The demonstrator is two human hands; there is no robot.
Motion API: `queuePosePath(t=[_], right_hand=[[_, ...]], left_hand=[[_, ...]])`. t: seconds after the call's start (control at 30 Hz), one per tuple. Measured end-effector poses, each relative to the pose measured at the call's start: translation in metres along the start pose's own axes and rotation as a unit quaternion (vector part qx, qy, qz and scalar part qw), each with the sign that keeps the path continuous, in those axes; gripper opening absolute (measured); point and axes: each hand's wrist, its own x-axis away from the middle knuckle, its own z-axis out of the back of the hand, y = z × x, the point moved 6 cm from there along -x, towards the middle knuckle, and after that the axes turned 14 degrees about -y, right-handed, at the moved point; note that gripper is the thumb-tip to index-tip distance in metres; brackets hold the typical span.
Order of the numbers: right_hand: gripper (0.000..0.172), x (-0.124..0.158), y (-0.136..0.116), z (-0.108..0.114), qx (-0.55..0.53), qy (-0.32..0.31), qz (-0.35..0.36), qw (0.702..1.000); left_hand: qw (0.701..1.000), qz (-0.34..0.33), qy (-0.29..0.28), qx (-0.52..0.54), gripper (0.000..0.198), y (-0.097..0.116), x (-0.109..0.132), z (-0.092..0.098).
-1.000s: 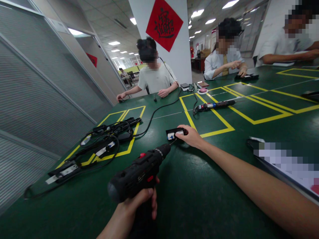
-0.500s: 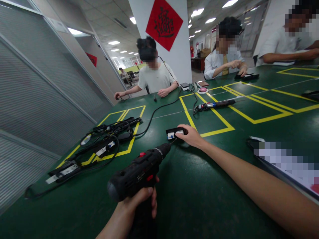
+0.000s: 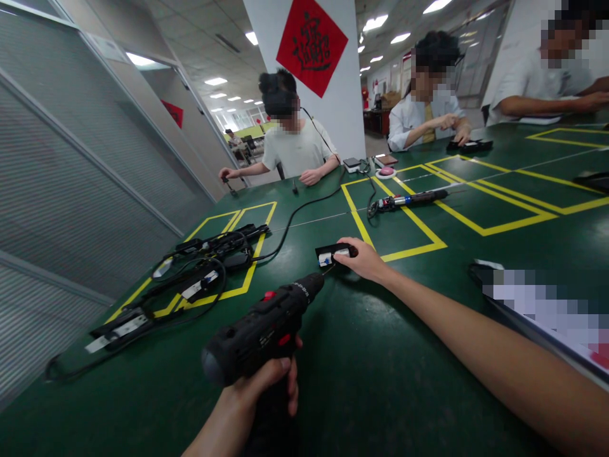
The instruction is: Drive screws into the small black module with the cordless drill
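My left hand point(image 3: 269, 381) is wrapped round the grip of a black cordless drill point(image 3: 261, 330) with red buttons. The drill points forward and to the right. Its thin bit point(image 3: 329, 269) ends at the near side of a small black part point(image 3: 328, 249) with white pieces and a bit of blue on it; whether it touches cannot be made out. My right hand point(image 3: 362, 259) is closed on the right end of that part, fingers over the top, at table level. The fingers hide some of the part.
On the left, a heap of black cabled parts point(image 3: 200, 279) lies over yellow tape outlines. A cable point(image 3: 290, 222) runs back toward a person point(image 3: 297, 149) opposite. Beyond my right hand lies an electric screwdriver-like tool point(image 3: 412, 200). A blurred-out flat item point(image 3: 547, 311) is at right.
My hands, the drill and the small part keep almost the same places. The person opposite has raised a hand slightly with a small dark thing in it.
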Motion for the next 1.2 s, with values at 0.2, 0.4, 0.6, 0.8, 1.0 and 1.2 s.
queuePosePath(t=[0.2,0.4,0.6,0.8,1.0,1.2], right_hand=[[0.040,-0.0011,0.0019,0.0002,0.007,0.007,0.005,1.000],[0.040,-0.0019,0.0019,-0.0004,0.010,0.009,0.007,1.000],[0.039,-0.0016,0.0013,0.0008,0.013,0.012,0.008,1.000],[0.039,-0.0005,0.0009,0.0012,0.010,0.004,0.005,1.000],[0.039,-0.0009,0.0011,0.0008,0.006,0.008,0.009,1.000],[0.039,-0.0016,0.0012,-0.0005,0.006,0.010,0.011,1.000]], left_hand=[[1.000,-0.006,0.003,0.004,0.031,0.0005,-0.0003,-0.0008],[1.000,0.000,0.014,-0.001,0.032,0.0029,0.0011,-0.0023],[1.000,-0.003,0.018,-0.003,0.032,0.0042,0.0023,-0.0035],[1.000,-0.002,0.015,0.002,0.032,0.0038,0.0018,-0.0038],[1.000,-0.001,0.007,-0.005,0.031,0.0034,0.0016,-0.0033],[1.000,0.001,0.007,-0.003,0.031,0.0017,0.0015,-0.0009]])
